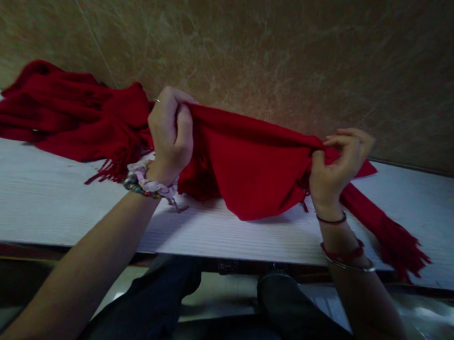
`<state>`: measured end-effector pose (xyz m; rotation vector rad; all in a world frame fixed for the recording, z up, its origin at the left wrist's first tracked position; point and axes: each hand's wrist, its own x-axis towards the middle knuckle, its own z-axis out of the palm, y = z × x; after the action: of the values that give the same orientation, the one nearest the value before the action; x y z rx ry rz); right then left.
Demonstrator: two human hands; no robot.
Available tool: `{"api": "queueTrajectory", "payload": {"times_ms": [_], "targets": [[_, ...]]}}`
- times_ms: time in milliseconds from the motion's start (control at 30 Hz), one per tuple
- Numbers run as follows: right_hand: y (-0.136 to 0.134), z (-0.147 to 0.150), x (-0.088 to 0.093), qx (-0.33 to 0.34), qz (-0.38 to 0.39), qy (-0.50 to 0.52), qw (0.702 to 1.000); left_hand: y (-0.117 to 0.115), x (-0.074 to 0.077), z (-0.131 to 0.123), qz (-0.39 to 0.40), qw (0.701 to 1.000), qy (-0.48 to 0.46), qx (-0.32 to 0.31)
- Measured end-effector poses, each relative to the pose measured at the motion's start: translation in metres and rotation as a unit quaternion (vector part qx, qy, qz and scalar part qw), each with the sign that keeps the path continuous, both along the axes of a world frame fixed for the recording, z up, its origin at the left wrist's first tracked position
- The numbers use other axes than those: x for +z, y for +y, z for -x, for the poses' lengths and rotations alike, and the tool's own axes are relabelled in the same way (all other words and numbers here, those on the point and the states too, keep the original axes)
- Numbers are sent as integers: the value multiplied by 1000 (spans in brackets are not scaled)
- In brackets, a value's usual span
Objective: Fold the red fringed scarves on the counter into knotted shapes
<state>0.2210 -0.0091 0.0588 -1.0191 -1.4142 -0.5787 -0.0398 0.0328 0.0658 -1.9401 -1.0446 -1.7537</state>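
Observation:
Stretched between my two hands is a red scarf [250, 166] with fringed ends. My left hand [171, 133] grips its upper edge, fingers curled over and thumb pressed in. At the other end of that edge, my right hand [337, 164] pinches the cloth between thumb and fingers. The middle of the cloth hangs down in a fold toward the table. To the left of my left hand lies a crumpled heap of red fringed cloth [80, 112]; whether it is one piece with the held scarf, I cannot tell. A fringed end [392, 234] lies past my right wrist.
A narrow white wood-grain tabletop [56, 195] runs across in front of me, against a brown marbled wall [257, 49]. Its front edge passes just above my knees [288, 307]. Bracelets circle both wrists.

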Motion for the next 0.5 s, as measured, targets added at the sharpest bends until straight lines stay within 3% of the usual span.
{"api": "queueTrajectory", "payload": {"times_ms": [100,167,233,333,500], "targets": [[9,-3,-7,47,141,-40,988,7,-1,3,131,978,157,-41],[11,-2,-11,65,190,-49,979,8,-3,-1,244,920,290,-97],[10,1,-12,66,198,-50,977,4,-6,-9,298,883,334,-143],[6,7,-11,65,194,-54,977,-12,-16,-27,281,885,336,-161],[4,5,-9,56,151,-37,986,-24,-38,-47,221,886,394,-106]]}}
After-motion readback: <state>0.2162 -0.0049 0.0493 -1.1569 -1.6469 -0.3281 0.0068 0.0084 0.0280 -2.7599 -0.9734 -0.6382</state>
